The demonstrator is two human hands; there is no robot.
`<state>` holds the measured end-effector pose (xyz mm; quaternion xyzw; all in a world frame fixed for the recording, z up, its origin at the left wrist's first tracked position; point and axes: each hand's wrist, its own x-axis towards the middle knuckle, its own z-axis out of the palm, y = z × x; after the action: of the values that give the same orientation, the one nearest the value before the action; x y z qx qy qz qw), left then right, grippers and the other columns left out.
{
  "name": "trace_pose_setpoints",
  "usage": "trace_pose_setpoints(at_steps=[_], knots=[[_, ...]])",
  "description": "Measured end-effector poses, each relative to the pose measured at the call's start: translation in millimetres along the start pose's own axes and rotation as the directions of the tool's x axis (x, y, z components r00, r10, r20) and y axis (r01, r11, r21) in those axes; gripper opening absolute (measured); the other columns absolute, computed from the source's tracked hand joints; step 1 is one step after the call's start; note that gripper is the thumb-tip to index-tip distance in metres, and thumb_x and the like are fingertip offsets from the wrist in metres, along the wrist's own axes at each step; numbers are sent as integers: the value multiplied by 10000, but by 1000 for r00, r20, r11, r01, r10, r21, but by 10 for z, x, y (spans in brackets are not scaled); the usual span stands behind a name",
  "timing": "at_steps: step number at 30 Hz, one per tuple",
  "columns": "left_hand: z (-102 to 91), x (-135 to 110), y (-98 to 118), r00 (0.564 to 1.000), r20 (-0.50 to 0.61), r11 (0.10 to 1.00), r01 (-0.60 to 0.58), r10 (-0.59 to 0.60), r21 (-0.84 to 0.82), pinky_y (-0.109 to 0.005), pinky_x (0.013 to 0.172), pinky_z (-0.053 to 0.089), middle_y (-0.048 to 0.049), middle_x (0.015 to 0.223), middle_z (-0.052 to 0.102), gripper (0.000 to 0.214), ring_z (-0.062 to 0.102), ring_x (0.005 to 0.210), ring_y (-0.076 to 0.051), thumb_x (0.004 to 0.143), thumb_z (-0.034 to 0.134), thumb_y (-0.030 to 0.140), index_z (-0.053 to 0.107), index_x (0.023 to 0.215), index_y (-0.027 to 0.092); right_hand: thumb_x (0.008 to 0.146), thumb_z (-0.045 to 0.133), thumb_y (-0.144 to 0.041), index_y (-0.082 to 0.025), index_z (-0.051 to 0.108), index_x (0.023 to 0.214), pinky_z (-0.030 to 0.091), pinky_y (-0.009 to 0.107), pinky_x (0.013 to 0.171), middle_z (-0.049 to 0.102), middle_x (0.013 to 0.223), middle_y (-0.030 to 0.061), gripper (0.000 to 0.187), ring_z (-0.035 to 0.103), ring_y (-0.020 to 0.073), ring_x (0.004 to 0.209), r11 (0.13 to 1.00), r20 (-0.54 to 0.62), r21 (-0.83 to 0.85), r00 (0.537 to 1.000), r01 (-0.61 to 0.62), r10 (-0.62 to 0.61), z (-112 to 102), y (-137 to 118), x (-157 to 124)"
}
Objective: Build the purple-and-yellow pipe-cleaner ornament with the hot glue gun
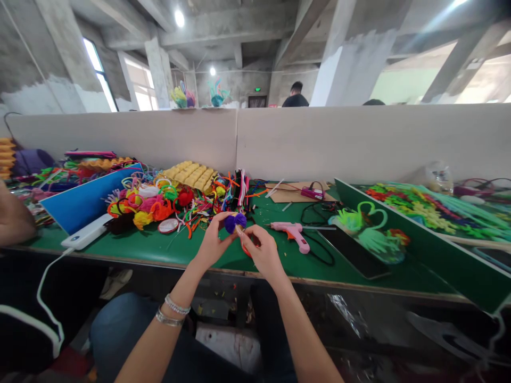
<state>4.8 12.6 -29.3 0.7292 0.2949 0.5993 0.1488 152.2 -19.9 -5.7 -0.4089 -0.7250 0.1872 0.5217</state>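
A small purple fuzzy ball is held up above the front edge of the green table. My left hand grips it from the left with thumb and fingers closed around its side. From the right, my right hand pinches at the ball's lower edge, its thumb and forefinger together. Whether a smaller piece sits between those fingertips is hidden. Beneath the hands shows part of an orange-red item. A pink glue gun lies on the table just right of my right hand.
Colourful pipe-cleaner pieces and a yellow egg tray pile up at left. A dark phone and green swan-like figures lie at right. Blue and green boards stand at the sides. Another person's arm rests far left.
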Motion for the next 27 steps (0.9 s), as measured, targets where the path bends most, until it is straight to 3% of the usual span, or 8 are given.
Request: trace_pose_setpoints(at_steps=[6, 14, 20, 27], knots=[[-4, 3, 18, 1000, 4, 1000, -24, 24, 12, -342, 909, 483, -95, 1147, 537, 440, 549, 1079, -177, 768, 620, 223, 442, 1171, 209, 850, 479, -396, -193, 494, 660, 345, 234, 570, 519, 646, -9, 279, 462, 117, 633, 1000, 12, -5, 1000, 0, 0, 6, 0, -4], [-7, -10, 27, 1000, -14, 1000, -27, 27, -7, -336, 856, 514, -102, 1176, 530, 402, 529, 1124, -189, 780, 605, 215, 454, 1151, 224, 830, 471, -466, -201, 460, 655, 310, 216, 473, 435, 535, -41, 318, 395, 97, 517, 982, 59, 155, 993, -109, 101, 44, 47, -3], [-8, -16, 14, 997, -15, 995, -81, 81, -58, -407, 881, 502, -121, 1228, 511, 399, 507, 1164, -219, 791, 588, 214, 444, 1162, 224, 810, 497, -494, -200, 441, 629, 265, 205, 421, 390, 505, -55, 349, 339, 77, 466, 937, 133, 283, 976, -205, 173, 57, 43, 0], [15, -53, 7, 999, 33, 998, 26, -27, 49, -389, 907, 490, -115, 1233, 538, 442, 530, 1135, -205, 793, 590, 265, 446, 1209, 221, 786, 519, -516, -191, 444, 597, 286, 210, 459, 414, 517, -57, 383, 349, 71, 477, 915, 116, 336, 974, -225, 197, 55, 76, 16]])
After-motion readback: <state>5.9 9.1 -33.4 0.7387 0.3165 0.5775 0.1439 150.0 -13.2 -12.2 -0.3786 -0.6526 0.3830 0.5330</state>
